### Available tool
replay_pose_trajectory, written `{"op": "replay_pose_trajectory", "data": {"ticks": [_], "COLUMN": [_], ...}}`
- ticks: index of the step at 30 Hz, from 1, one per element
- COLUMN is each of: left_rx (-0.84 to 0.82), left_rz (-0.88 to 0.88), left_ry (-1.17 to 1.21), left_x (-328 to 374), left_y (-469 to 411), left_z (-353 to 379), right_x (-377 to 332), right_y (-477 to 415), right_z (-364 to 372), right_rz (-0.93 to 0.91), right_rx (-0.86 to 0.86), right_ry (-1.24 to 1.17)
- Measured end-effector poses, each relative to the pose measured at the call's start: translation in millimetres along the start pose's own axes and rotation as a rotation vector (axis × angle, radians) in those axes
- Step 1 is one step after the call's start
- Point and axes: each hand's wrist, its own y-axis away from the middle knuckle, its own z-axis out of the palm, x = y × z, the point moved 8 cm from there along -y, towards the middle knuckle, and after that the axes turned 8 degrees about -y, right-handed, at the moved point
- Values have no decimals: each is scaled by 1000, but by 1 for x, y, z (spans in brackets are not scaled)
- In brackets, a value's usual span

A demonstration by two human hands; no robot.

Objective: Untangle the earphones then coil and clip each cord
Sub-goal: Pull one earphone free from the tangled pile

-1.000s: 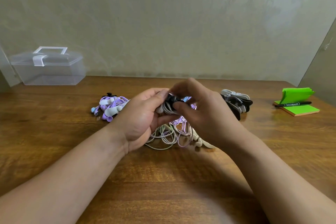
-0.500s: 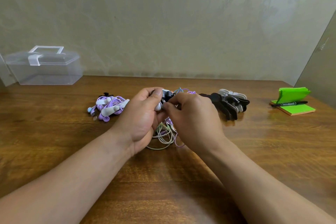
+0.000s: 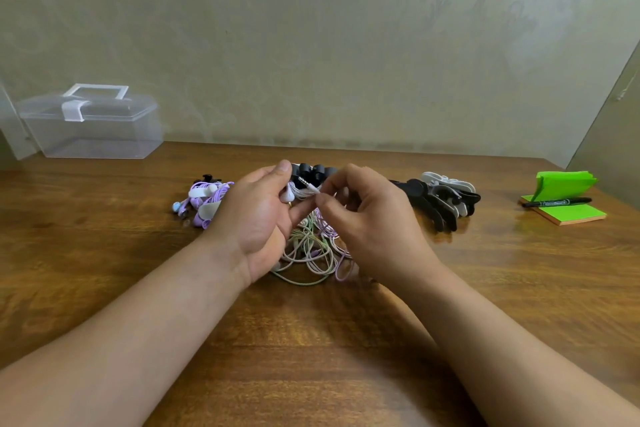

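My left hand (image 3: 258,215) grips a coil of white earphone cord (image 3: 300,190) with a black clip (image 3: 313,172) on its far side; a white earbud pokes out by the thumb. My right hand (image 3: 363,215) pinches the cord's jack end between thumb and forefinger, just right of the coil. Beneath both hands a tangle of white, green and lilac earphone cords (image 3: 311,253) lies on the wooden table (image 3: 311,340). A coiled, clipped purple earphone set (image 3: 204,201) rests left of my left hand.
A pile of black and white cord clips (image 3: 443,198) lies to the right of my hands. A clear plastic box with a handle (image 3: 91,121) stands at the back left. Green sticky notes with a black marker (image 3: 562,201) sit at the far right. A wall runs behind.
My right hand has drawn back from over the coil and now pinches the jack end. The black clip sits on the coil, and the view has shifted slightly.
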Motion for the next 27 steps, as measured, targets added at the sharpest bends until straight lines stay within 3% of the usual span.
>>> {"op": "replay_pose_trajectory", "data": {"ticks": [3,7,15,20,27], "left_rx": [16,-35,-62,-114,-254], "left_rz": [47,130,237,203,107], "left_ry": [-148,-404,-676,-690,-477], "left_x": [1,-2,4,6,3], "left_y": [2,7,11,13,14], "left_z": [1,9,12,15,20], "right_x": [0,-2,-2,8,21], "right_y": [-1,-1,-4,-10,-11], "right_z": [-2,1,-10,-23,-14], "right_rz": [28,26,23,123,297], "right_rx": [-3,-44,-73,-95,-160], "right_ry": [-80,14,-20,-171,-553]}}
